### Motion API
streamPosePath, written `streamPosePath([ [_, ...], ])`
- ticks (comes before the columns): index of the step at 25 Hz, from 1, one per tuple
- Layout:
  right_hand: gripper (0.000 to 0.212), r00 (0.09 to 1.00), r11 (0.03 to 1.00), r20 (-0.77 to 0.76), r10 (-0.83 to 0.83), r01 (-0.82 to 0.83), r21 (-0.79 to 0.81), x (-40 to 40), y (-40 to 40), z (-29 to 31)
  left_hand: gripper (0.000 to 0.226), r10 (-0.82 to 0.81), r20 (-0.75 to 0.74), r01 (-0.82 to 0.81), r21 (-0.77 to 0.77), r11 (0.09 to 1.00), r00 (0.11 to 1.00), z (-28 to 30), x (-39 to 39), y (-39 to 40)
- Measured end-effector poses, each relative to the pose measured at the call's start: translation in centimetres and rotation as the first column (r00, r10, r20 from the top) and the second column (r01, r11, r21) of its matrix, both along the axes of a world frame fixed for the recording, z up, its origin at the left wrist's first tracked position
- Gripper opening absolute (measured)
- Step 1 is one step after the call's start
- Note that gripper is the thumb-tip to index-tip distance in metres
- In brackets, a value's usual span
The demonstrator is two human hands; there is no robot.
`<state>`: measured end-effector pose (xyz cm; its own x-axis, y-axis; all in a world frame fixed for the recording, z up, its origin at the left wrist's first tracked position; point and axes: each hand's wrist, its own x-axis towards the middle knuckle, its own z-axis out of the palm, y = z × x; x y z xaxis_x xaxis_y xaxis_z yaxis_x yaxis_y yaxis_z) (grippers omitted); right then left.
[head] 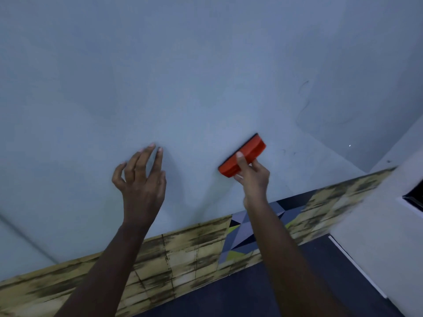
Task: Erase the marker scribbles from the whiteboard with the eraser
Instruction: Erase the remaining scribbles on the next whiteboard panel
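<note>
The whiteboard (183, 76) fills most of the view as a pale blue-grey surface. My right hand (253, 177) grips a red eraser (248, 154) with a dark pad, held slanted against the board. My left hand (142, 177) has spread fingers whose tips touch the board to the left of the eraser. Faint marker scribbles (304, 97) remain up and to the right of the eraser, and a few small specks (285, 152) lie just right of it.
Below the board runs a band of yellowish patterned tiles (183, 252) with a geometric blue, black and yellow panel (242, 236). A dark floor (240, 294) lies underneath. A white wall (377, 213) stands at the right.
</note>
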<state>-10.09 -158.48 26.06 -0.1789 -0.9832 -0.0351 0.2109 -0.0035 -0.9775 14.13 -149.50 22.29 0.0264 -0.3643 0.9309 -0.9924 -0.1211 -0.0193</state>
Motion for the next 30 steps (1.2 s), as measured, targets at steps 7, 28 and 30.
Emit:
streamPosePath([
  [7,0.028,0.991,0.865,0.084,0.1,-0.128,0.485,6.4,3.3,-13.0,0.056,0.002,-0.078,0.005,0.079,0.997,0.997,-1.7,-3.2,-0.7],
  [28,0.058,0.595,0.898,-0.735,-0.324,-0.051,-0.437,-21.6,-13.8,-17.5,0.075,0.093,-0.133,-0.072,0.151,0.986,0.987,-6.0,-22.5,-14.5],
  [30,0.058,0.45,0.815,-0.798,-0.402,-0.221,-0.535,-19.5,-13.2,-16.3,0.079,0.101,-0.136,-0.08,0.154,0.985,0.985,-6.2,-22.7,-14.6],
])
